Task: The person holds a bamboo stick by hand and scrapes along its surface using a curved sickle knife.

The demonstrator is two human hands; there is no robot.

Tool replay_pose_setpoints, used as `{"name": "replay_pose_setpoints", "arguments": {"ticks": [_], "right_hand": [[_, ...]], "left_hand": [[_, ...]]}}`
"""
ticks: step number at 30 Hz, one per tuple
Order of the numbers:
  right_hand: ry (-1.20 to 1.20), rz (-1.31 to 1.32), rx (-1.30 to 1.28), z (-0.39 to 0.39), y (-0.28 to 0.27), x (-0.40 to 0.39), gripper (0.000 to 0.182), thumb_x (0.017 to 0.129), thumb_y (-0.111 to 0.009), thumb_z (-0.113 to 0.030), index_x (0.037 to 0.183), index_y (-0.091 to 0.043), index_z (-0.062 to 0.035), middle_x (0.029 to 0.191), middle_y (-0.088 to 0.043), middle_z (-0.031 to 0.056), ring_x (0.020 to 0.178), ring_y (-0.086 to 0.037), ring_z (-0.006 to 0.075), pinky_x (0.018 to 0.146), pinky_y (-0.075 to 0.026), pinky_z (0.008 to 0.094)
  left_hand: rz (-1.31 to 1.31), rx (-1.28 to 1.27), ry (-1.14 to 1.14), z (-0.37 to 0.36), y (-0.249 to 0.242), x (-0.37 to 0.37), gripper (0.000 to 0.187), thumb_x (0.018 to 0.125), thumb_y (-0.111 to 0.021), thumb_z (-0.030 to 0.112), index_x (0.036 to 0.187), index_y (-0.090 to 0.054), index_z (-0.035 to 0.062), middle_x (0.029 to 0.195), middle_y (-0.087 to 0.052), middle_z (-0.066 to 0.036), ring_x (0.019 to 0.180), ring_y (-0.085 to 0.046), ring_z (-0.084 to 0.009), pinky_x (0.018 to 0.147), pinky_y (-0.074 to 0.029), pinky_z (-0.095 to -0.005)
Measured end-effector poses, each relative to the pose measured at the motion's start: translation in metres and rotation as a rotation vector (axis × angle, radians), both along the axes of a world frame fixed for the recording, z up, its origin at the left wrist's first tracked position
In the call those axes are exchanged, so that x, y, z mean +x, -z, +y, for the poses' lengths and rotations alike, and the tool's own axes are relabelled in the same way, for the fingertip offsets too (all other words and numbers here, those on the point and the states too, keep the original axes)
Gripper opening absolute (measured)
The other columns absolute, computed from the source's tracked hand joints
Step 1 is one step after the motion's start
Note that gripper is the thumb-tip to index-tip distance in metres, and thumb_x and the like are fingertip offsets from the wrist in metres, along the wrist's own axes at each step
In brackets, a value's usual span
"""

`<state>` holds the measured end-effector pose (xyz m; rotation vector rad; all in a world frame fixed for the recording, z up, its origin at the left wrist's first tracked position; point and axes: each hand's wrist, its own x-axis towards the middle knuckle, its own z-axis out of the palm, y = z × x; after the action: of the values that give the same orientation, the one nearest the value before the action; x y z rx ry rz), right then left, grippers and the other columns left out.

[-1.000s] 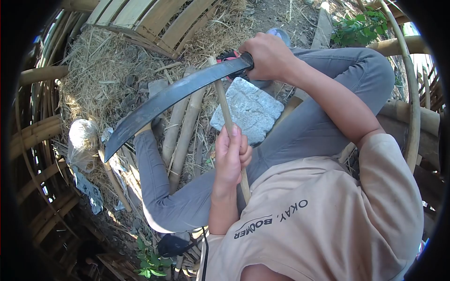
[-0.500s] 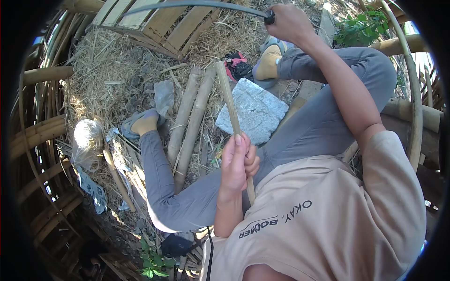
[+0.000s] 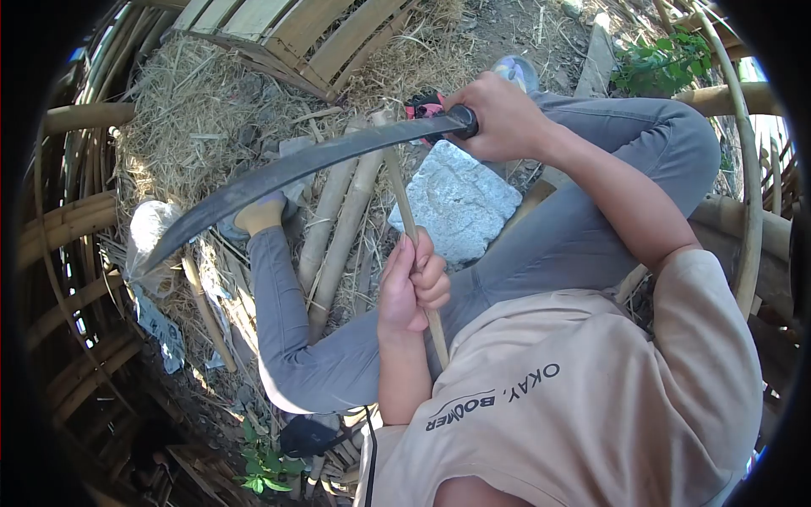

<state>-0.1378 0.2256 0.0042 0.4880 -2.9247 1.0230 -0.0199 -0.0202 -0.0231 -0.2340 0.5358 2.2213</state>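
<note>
My right hand (image 3: 498,118) is closed round the black handle of a long curved machete (image 3: 270,169). Its dark blade reaches left and down across the view, overlapping the upper part of a bamboo strip (image 3: 397,190). That strip is gripped near its middle by my left hand (image 3: 414,283), thumb along it, with the lower end near my shirt. Behind the strip lies a pale, rough stone block (image 3: 460,203), between my legs. Two bamboo poles (image 3: 342,228) lie to the left of the stone, partly hidden under the blade.
A slatted wooden crate (image 3: 312,51) stands on the straw at the top. A red and black item (image 3: 422,106) is beyond the stone. Clear plastic (image 3: 152,228) and a thin stick (image 3: 207,313) lie at left. Bamboo fencing (image 3: 84,237) borders the left side, and a leafy plant (image 3: 663,63) grows upper right.
My right hand has brought the machete down and toward me, so its blade now crosses the bamboo strip. My left hand has shifted slightly left with the strip.
</note>
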Motion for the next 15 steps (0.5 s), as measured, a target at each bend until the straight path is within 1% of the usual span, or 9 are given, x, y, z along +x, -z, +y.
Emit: {"name": "replay_pose_setpoints", "arguments": {"ticks": [3,6,9,12,15], "right_hand": [[-0.041,-0.025,0.078,-0.011,0.001,0.003,0.022,0.068,-0.069,-0.016,0.086,-0.075,-0.0042,0.064,-0.064,0.0169,0.068,-0.066,0.0367,0.068,-0.054,0.0437],[-0.028,0.009,-0.103,-0.010,0.015,0.004,0.013,0.070,-0.070,-0.012,0.079,-0.072,-0.0024,0.060,-0.060,0.0167,0.060,-0.062,0.0358,0.059,-0.048,0.0424],[0.002,0.028,-0.079,-0.009,0.016,0.006,0.017,0.067,-0.069,-0.010,0.081,-0.073,-0.0017,0.061,-0.061,0.0174,0.064,-0.063,0.0359,0.062,-0.050,0.0427],[0.043,0.052,-0.008,-0.010,0.013,0.006,0.022,0.064,-0.069,-0.010,0.083,-0.073,-0.0013,0.065,-0.064,0.0175,0.068,-0.065,0.0360,0.065,-0.051,0.0424],[0.077,0.010,0.031,-0.009,0.016,0.005,0.028,0.063,-0.069,-0.014,0.089,-0.075,-0.0071,0.072,-0.067,0.0172,0.076,-0.067,0.0365,0.073,-0.054,0.0441]], "left_hand": [[0.023,-0.026,-0.001,0.003,-0.002,0.001,0.036,0.108,-0.028,0.041,0.085,-0.035,0.0145,0.054,-0.021,0.007,0.040,-0.012,-0.0019,0.035,-0.010,-0.0214],[0.046,-0.114,0.003,0.006,-0.006,0.001,0.035,0.108,-0.032,0.040,0.084,-0.037,0.0145,0.056,-0.024,0.007,0.043,-0.015,-0.0019,0.037,-0.011,-0.0212],[0.058,-0.118,0.022,0.008,-0.008,0.001,0.035,0.108,-0.033,0.041,0.084,-0.036,0.0150,0.056,-0.023,0.007,0.043,-0.015,-0.0020,0.037,-0.011,-0.0211],[0.078,-0.168,0.002,0.012,-0.011,0.003,0.036,0.109,-0.028,0.040,0.084,-0.035,0.0149,0.054,-0.022,0.008,0.041,-0.012,-0.0019,0.035,-0.010,-0.0213],[0.084,-0.176,-0.002,0.015,-0.014,0.003,0.036,0.109,-0.029,0.039,0.083,-0.035,0.0151,0.054,-0.022,0.008,0.041,-0.012,-0.0019,0.035,-0.011,-0.0212]]}}
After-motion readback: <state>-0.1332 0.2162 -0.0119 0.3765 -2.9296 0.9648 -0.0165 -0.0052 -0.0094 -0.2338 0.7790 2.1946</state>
